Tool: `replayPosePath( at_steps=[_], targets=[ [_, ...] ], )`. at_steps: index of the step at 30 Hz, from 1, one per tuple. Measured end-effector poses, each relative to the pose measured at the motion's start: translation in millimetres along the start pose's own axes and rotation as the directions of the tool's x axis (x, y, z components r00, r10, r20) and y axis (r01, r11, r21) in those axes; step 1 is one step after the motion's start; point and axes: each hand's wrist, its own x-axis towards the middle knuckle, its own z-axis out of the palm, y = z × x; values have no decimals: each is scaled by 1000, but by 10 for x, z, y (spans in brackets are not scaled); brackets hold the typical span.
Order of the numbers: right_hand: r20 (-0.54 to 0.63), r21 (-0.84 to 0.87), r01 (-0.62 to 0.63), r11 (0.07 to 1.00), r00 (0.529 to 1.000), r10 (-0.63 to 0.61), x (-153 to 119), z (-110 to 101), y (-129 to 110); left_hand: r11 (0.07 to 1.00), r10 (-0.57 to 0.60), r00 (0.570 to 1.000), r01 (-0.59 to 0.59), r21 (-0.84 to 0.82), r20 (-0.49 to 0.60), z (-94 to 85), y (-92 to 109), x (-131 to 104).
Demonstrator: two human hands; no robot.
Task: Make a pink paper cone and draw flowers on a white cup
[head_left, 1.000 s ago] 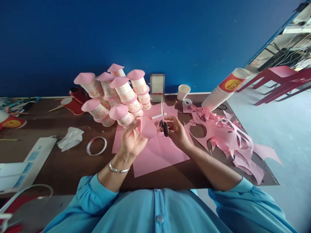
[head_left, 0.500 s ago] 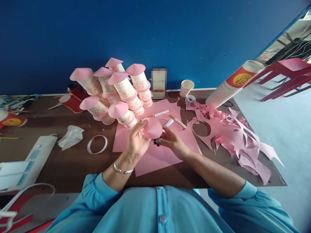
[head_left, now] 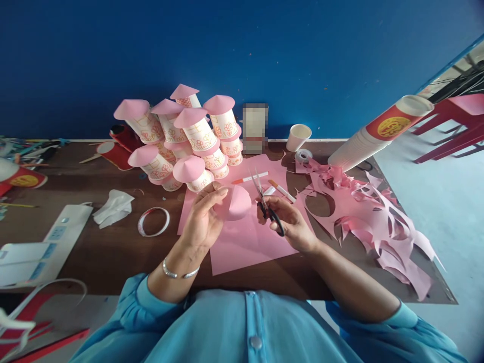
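Above a dark brown table (head_left: 113, 262), the left hand (head_left: 204, 214) grips a round pink paper piece (head_left: 239, 202) by its edge; the right hand (head_left: 289, 222) holds black-handled metal scissors (head_left: 270, 214), blades slightly apart, pointing toward the blue wall (head_left: 227, 50), just beside the paper piece.

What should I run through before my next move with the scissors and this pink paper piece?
1. Pink paper piece held by the left hand: ok, between the thumb and fingers.
2. Scissors held by the right hand: ok, handles in the hand.
3. Blades clear of the left fingers: ok, they point away toward the wall, with a gap to the piece.
4. Large pink sheet free of loose things: not ok, markers lie on it.
5. Edge of the piece cut evenly all round: cannot tell, the hand covers part.
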Motion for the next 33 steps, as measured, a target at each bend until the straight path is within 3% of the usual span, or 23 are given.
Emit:
replayPosePath(
  at_steps=[7, 13, 33],
  targets=[
    [0, -225, 56, 973, 998, -57, -62, 70, 5, 999, 2, 1000, -2, 47, 18, -59, 53, 31],
    [36, -249, 80, 965, 997, -73, -60, 57, -24, 999, -28, 997, 25, 39, 69, -41, 86, 28],
    [52, -208, 66, 976, 997, -56, -42, 122, -124, 997, -42, 998, 39, 60, 47, -51, 68, 25]
  ],
)
